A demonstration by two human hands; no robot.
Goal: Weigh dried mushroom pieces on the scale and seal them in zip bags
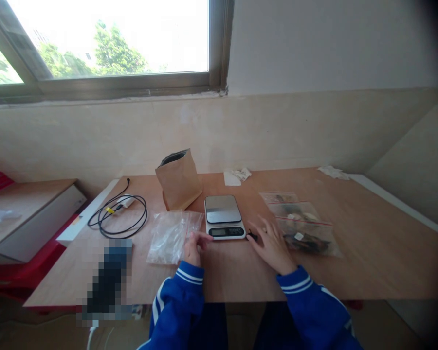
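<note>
A white digital kitchen scale (226,231) with a bare silver plate (223,209) stands between my hands, its dark display facing me. My left hand (194,247) is at its front left corner, fingers loosely stretched towards it and nothing seen in them. Under and beside that hand lies a clear zip bag (168,238). My right hand (272,245) is spread low over the table, just right of the scale. A small black thing (252,236), too small to name, lies by its thumb and index finger. Filled zip bags (306,242) with dark and pale contents lie beyond that hand.
An open brown paper pouch (179,182) stands behind the clear bag. At the left are a coiled black cable (121,233) with a white adapter (125,200) and a blurred-out dark device (107,279). Crumpled tissue (241,175) lies at the table's back edge, near the wall.
</note>
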